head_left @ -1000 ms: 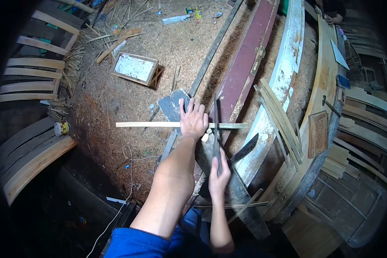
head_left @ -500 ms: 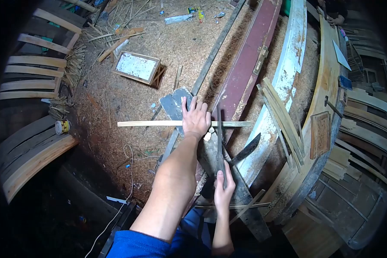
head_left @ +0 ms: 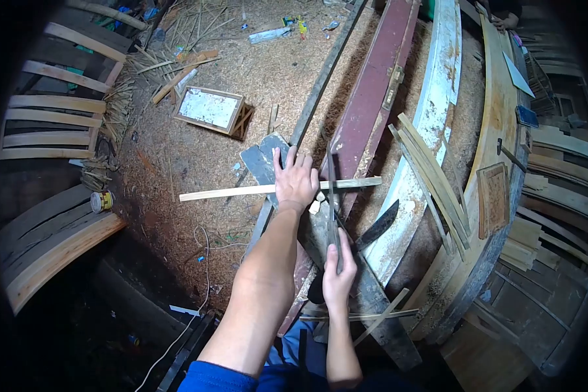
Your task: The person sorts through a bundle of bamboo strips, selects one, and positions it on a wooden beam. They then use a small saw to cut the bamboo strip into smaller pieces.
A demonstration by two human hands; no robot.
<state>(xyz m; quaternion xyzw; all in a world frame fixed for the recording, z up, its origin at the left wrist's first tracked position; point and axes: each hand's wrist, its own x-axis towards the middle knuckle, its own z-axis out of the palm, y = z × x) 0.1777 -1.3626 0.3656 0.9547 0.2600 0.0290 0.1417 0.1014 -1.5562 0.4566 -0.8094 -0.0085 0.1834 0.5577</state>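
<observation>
My left hand [head_left: 295,184] lies flat with spread fingers, pressing a thin pale wooden strip [head_left: 228,192] across a worn grey board [head_left: 260,164]. On the right of that hand, a long dark handsaw [head_left: 331,196], seen almost edge-on, crosses the strip. Its near end is in my right hand [head_left: 339,274], whose fingers are closed around it. Small pale wood offcuts [head_left: 315,206] rest on the board between hand and blade. A dark machete-like blade [head_left: 379,225] sticks out to the right. Where the blade's edge meets the wood cannot be made out.
A long maroon beam [head_left: 366,91] and a white-painted one [head_left: 431,104] run away from me. Loose strips [head_left: 431,176] lean at right, near a hammer [head_left: 511,157]. A framed box [head_left: 209,108] stands on the sawdust floor. Someone's hand [head_left: 503,21] shows at top right.
My right hand has pushed slightly forward with the handsaw. The strip has turned a little, its right end farther from me. My left hand stays pressed on it.
</observation>
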